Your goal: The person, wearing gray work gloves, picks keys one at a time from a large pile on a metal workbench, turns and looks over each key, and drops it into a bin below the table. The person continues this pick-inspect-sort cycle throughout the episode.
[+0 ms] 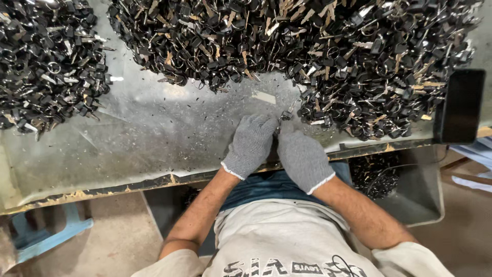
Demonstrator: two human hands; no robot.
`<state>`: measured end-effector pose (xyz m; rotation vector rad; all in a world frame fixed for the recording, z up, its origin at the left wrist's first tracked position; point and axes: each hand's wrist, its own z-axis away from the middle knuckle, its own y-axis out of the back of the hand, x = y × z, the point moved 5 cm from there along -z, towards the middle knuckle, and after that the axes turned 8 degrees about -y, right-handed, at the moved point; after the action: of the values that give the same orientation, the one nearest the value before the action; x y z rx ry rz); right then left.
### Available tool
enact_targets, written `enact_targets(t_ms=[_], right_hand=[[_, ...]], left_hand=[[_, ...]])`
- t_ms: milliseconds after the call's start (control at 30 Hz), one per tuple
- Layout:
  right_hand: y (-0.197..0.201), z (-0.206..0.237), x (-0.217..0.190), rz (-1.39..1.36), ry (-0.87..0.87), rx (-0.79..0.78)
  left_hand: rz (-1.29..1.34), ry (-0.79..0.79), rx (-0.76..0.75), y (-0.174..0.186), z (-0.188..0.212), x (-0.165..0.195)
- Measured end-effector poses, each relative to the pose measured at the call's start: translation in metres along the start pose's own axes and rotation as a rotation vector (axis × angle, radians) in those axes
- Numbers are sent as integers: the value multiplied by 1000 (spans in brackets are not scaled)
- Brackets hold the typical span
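Head view: both hands in grey knitted gloves meet at the near edge of a scuffed, dusty metal table [154, 133]; left hand [249, 146] and right hand [302, 159] pinch fingertips together on one small black-and-metal piece [285, 116]. It sits just beside the big glinting heap of like parts [359, 56]. Second heap [46, 61] far left, dark phone [461, 105] right, bin [415, 195] below.

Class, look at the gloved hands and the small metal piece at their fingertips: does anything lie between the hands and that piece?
Nothing visible does. The left hand and right hand already meet at the small metal piece, beside the big pile.
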<state>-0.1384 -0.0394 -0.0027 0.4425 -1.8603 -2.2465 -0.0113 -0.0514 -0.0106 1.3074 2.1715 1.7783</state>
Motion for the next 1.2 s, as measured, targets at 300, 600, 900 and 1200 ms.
enact_targets(t_ms=[300, 600, 900, 1200], right_hand=[[15, -6, 16, -231, -30, -88], [-1, 24, 23, -39, -16, -111], [5, 14, 8, -133, -80, 79], [6, 15, 13, -177, -130, 20]], left_hand=[[-104, 91, 100, 17, -1, 10], [-82, 223, 31, 17, -6, 3], [14, 129, 24, 11, -1, 7], [62, 181, 36, 3, 9, 8]])
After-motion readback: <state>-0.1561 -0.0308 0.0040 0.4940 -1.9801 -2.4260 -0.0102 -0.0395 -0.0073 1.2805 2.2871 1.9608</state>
